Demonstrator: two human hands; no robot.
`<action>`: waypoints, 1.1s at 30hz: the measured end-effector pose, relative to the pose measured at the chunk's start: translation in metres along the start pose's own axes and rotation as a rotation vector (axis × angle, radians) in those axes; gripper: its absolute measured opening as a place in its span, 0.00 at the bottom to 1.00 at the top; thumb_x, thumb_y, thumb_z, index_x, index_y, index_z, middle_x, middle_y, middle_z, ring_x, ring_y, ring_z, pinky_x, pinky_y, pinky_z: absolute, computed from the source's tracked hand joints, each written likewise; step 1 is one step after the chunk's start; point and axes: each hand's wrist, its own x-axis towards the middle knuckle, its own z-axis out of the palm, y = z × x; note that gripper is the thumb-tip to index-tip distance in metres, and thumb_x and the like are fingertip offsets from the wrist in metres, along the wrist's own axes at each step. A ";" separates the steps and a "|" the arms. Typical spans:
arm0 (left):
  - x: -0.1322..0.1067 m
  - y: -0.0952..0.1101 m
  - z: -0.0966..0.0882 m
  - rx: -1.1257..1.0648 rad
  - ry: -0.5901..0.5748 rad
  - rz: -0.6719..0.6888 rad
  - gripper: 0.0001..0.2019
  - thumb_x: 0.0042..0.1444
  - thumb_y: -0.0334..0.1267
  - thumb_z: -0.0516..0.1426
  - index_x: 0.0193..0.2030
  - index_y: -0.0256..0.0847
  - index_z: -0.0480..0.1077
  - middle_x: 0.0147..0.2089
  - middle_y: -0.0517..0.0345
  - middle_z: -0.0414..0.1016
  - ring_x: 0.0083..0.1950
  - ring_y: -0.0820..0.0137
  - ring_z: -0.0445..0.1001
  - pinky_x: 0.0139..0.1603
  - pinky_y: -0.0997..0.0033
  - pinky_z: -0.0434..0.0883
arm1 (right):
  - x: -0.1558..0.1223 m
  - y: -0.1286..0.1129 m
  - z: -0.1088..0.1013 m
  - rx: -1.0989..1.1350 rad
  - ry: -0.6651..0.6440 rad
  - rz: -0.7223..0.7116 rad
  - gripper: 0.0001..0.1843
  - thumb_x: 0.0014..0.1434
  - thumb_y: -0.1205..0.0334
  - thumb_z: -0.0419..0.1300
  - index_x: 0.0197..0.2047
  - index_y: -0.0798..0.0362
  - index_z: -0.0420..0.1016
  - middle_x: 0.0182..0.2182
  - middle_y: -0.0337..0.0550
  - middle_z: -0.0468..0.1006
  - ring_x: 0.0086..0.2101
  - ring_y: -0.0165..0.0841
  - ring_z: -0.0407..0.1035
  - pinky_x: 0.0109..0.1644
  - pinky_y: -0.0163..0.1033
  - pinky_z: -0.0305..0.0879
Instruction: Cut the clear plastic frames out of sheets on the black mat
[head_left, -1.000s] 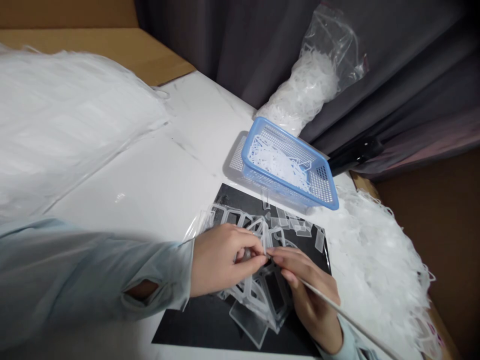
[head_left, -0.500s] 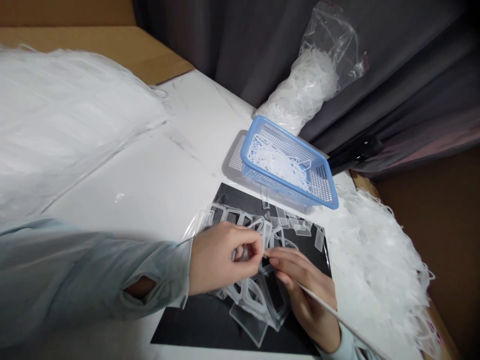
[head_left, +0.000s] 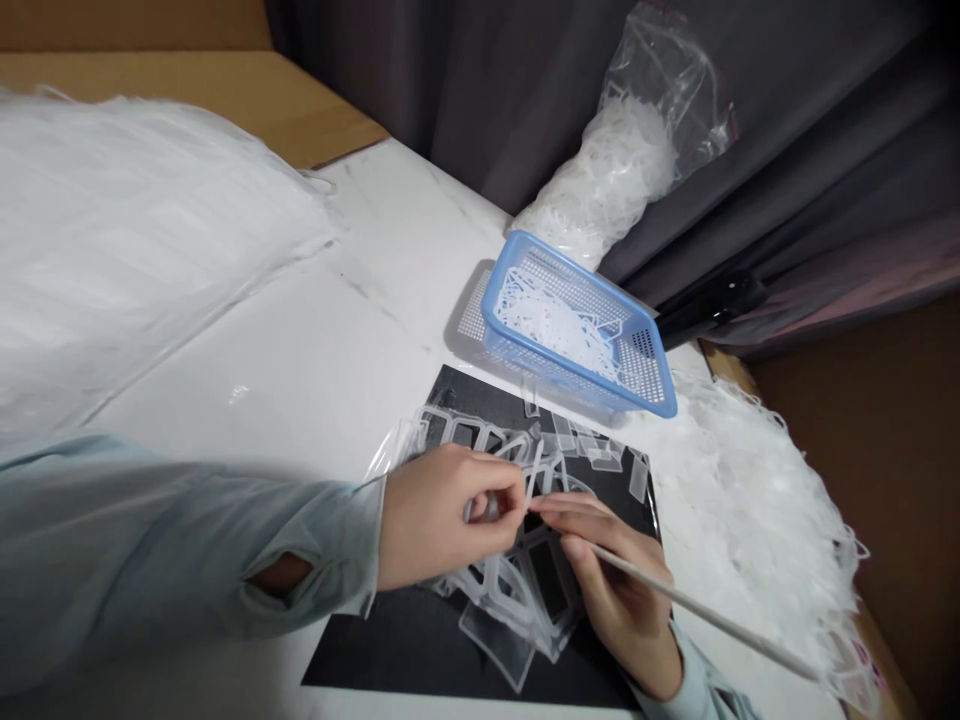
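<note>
The left hand (head_left: pixel 442 515), reaching in from a pale blue sleeve, is curling its fingers tightly and pinching a small translucent plastic frame piece (head_left: pixel 533 478) between thumb and forefinger. Compared with a second ago, that piece is now standing up more steeply just above the fingertips of both hands. That suggests it is being worked free of the heap of clear rectangular frames (head_left: pixel 502 610) lying under the hands on the black mat (head_left: pixel 397 655).

The right hand (head_left: pixel 615 590) is closing around a thin white rod (head_left: pixel 712 620), whose tip is meeting the piece. The rod's far end has swung up and out to the right.

The left thumb and fingers are covering the contact point. The frames overlap so much that single outlines are blurring together. The mat's near edge is cut off.
</note>
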 end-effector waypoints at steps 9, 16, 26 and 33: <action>0.000 0.000 -0.001 0.021 -0.003 0.002 0.06 0.52 0.26 0.55 0.27 0.39 0.69 0.24 0.67 0.67 0.25 0.80 0.63 0.30 0.81 0.62 | 0.007 -0.001 -0.004 -0.030 -0.088 -0.098 0.14 0.64 0.72 0.56 0.51 0.53 0.74 0.44 0.51 0.79 0.46 0.41 0.73 0.48 0.49 0.73; 0.000 -0.002 0.001 0.031 -0.005 0.013 0.06 0.51 0.26 0.55 0.27 0.39 0.69 0.24 0.67 0.68 0.25 0.80 0.63 0.31 0.81 0.61 | 0.010 -0.003 -0.007 -0.076 -0.134 -0.116 0.14 0.64 0.72 0.57 0.51 0.53 0.75 0.43 0.50 0.79 0.45 0.39 0.74 0.47 0.46 0.73; 0.000 -0.001 -0.001 0.030 -0.033 0.014 0.06 0.52 0.28 0.54 0.26 0.39 0.68 0.23 0.65 0.68 0.25 0.79 0.64 0.30 0.80 0.62 | 0.009 -0.001 -0.010 -0.133 -0.146 -0.107 0.12 0.66 0.69 0.56 0.51 0.53 0.74 0.43 0.51 0.78 0.45 0.39 0.73 0.48 0.46 0.73; 0.000 -0.002 -0.001 -0.002 -0.043 0.000 0.05 0.51 0.27 0.55 0.27 0.39 0.68 0.24 0.67 0.67 0.25 0.80 0.64 0.30 0.81 0.62 | 0.008 0.000 -0.011 -0.120 -0.161 -0.118 0.14 0.65 0.72 0.56 0.52 0.53 0.73 0.45 0.51 0.77 0.47 0.39 0.72 0.48 0.47 0.72</action>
